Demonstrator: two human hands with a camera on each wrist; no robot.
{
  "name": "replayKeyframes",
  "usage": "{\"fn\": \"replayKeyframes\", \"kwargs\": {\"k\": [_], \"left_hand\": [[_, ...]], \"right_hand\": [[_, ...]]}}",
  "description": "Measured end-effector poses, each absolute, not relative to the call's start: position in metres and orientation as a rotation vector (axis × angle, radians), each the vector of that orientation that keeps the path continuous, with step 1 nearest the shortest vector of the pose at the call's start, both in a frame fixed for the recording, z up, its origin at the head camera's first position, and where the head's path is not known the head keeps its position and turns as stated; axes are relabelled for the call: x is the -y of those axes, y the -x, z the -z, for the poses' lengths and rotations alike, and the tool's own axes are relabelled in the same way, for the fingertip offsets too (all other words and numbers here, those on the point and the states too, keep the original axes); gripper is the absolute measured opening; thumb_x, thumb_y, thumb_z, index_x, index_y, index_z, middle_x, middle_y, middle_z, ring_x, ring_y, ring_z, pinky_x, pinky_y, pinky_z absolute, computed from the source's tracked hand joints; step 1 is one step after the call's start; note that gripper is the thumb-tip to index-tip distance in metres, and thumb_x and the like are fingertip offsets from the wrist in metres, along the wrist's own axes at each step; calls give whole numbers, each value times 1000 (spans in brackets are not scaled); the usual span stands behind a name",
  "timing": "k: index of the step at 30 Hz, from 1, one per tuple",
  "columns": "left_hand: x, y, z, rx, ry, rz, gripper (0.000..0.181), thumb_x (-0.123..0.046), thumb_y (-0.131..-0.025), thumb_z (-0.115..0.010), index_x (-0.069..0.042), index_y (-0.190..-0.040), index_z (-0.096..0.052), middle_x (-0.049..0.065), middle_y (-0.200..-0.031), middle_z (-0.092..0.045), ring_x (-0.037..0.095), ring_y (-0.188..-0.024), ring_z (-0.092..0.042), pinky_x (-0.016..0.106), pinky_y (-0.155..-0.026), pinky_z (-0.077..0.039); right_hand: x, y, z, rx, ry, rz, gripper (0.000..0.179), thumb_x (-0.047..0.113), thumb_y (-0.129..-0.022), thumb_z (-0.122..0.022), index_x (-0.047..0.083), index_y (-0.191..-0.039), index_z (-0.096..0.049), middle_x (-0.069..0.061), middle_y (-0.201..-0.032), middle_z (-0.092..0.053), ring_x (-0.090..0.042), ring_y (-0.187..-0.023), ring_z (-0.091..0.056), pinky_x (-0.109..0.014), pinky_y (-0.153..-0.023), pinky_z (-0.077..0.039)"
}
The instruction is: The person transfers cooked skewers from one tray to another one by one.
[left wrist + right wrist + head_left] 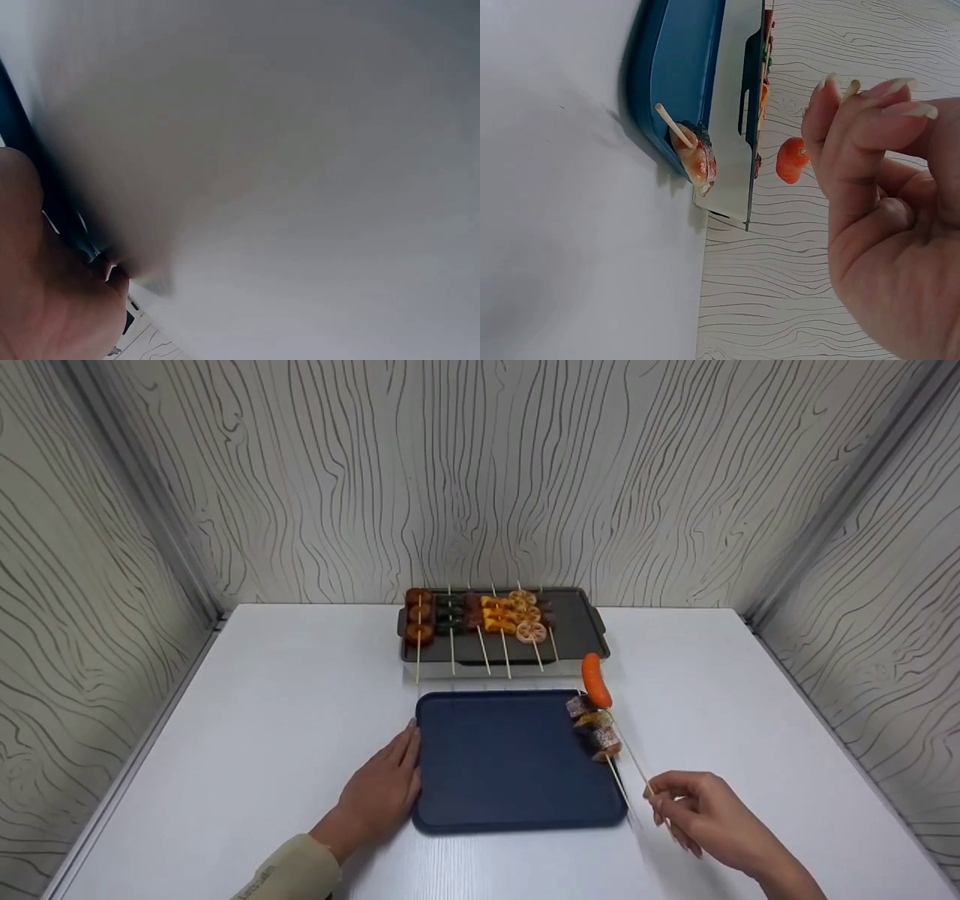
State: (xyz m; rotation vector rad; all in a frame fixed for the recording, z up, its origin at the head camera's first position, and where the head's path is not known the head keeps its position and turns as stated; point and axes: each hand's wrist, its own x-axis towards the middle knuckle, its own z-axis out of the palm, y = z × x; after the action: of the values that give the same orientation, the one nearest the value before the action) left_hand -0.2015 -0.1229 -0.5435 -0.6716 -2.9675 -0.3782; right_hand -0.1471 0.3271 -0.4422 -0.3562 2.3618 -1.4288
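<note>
My right hand pinches the lower end of a sausage skewer, its orange-red sausage tilted up and away, between the grill and the tray's right side. In the right wrist view the stick's end pokes out between the fingertips. Beneath the sausage, a skewer of dark-skinned chunks lies along the right edge of the dark blue tray. My left hand rests against the tray's left edge with its fingers extended. The left wrist view shows mostly white tabletop beside that hand.
Behind the tray stands a grill bearing several skewers, among them yellow pieces and lotus root slices. The white table meets wood-patterned panels at the back and sides.
</note>
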Motion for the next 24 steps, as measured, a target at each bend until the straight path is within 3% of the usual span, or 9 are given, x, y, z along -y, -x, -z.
{"fn": "replayKeyframes", "kwargs": {"k": [13,24], "left_hand": [[123,201,545,2921,690,354,59,-31,-111,-39,6,-156,-34,18,-165,-30,32,-149,-36,42,-118,-38],[124,203,549,2910,689,336,59,-31,-110,-41,6,-156,-33,17,-165,-30,31,-149,-37,42,-117,-39]], "right_hand": [[-313,148,464,-2380,341,1279,19,4,-100,-56,-8,-110,-67,-8,-80,-67,-6,-47,-52,-21,-40,-45],[-303,151,476,-2404,342,1219,15,4,-99,-58,-3,-103,-70,-6,-77,-68,-8,-46,-52,-23,-39,-46]]}}
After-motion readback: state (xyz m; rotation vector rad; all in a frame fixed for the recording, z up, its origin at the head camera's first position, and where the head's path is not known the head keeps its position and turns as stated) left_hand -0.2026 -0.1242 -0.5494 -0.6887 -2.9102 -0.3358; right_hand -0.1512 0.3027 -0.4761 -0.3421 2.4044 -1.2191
